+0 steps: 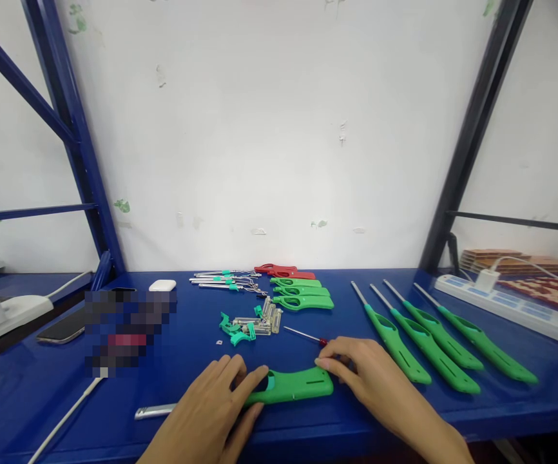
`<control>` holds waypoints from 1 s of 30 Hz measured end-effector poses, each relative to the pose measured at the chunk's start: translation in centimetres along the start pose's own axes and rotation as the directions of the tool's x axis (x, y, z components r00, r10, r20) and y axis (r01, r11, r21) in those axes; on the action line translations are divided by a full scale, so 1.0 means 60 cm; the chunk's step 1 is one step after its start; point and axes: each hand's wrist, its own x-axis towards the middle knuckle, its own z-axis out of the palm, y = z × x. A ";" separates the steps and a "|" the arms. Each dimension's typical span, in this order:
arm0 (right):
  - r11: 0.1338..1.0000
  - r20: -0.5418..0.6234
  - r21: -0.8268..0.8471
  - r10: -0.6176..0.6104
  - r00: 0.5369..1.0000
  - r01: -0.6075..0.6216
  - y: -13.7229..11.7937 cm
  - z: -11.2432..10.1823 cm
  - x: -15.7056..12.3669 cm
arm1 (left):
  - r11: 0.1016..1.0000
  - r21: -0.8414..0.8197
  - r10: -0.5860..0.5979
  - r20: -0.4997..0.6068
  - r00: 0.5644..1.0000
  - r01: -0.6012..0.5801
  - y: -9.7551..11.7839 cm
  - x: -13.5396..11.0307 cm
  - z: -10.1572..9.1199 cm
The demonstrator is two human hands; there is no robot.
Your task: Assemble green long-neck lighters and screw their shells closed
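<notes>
Through the head camera I am looking down on a blue table (187, 367) that is reaching back to a white wall (259, 142), where chipped paint and small green patches are showing. A blue post (66, 116) is leaning up on the left, a dark post (472, 142) on the right. Near the table's front edge, a green lighter (293, 386) is lying crosswise, its metal nozzle (154, 412) pointing left. My left hand (209, 406) is gripping it, fingers curling over the top and thumb pressing the near side. My right hand (363, 370) is bringing thumb and forefinger together at its butt; I cannot tell whether they are pinching anything. A screwdriver (305, 334) is running behind that hand. Four finished lighters (453, 361) are fanning out to the right, beside a white power strip (515, 309). Teal parts (235, 332), clear tanks (264, 322), wired rods (225, 280), green shells (305, 301) and red shells (276, 269) are lying mid-table. A phone (64, 328) and a white case (162, 285) are resting left, near a pixelated area.
</notes>
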 end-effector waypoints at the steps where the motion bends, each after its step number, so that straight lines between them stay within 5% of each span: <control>1: 1.000 -0.001 0.007 0.005 1.000 -0.005 -0.001 0.000 0.000 | 1.000 -0.002 -0.001 -0.006 1.000 0.001 0.000 -0.001 0.000; 8: 0.996 0.007 0.072 0.060 0.998 -0.060 -0.008 -0.004 -0.012 | 0.999 -0.032 0.007 -0.034 0.999 -0.008 -0.002 -0.001 -0.004; 14: 0.993 0.020 0.100 0.065 0.998 -0.067 -0.005 0.011 -0.011 | 0.992 0.034 0.120 0.088 0.989 -0.124 -0.011 -0.002 0.010; 21: 0.995 0.013 0.097 0.001 1.000 -0.003 0.001 0.014 -0.010 | 0.991 -0.077 0.115 0.129 0.985 -0.105 -0.009 0.004 -0.003; 30: 0.996 -0.137 0.085 0.035 0.990 -0.023 0.011 -0.001 -0.017 | 0.993 -0.047 0.114 0.167 0.979 -0.108 -0.008 0.004 0.012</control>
